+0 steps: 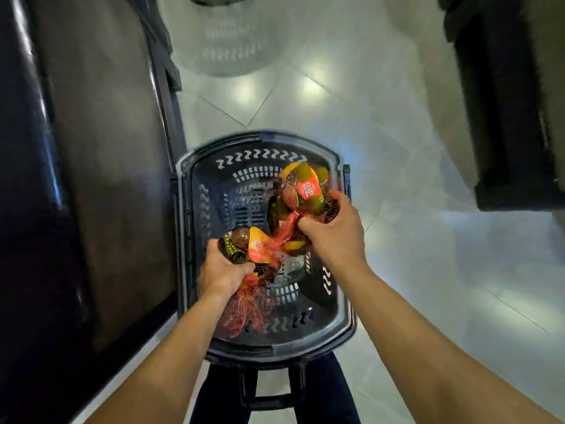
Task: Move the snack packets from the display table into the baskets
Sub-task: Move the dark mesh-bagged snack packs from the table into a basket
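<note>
A dark plastic basket (195, 240) stands on the floor below me, its perforated bottom showing. My left hand (221, 272) grips a red net bag of snack packets (256, 249) over the basket's left side; loose red netting hangs beneath it. My right hand (333, 231) grips a second red net bag of snack packets (305, 191), with an orange label and yellow-green pieces inside, above the basket's right half. Both bags hang inside the basket's outline, and the nets touch in the middle.
The dark display table (101, 166) runs along the left, close to the basket. A pale round basket (232, 47) stands farther ahead on the tiled floor (397, 148). A dark piece of furniture (504, 111) fills the upper right. My legs show under the basket's near rim.
</note>
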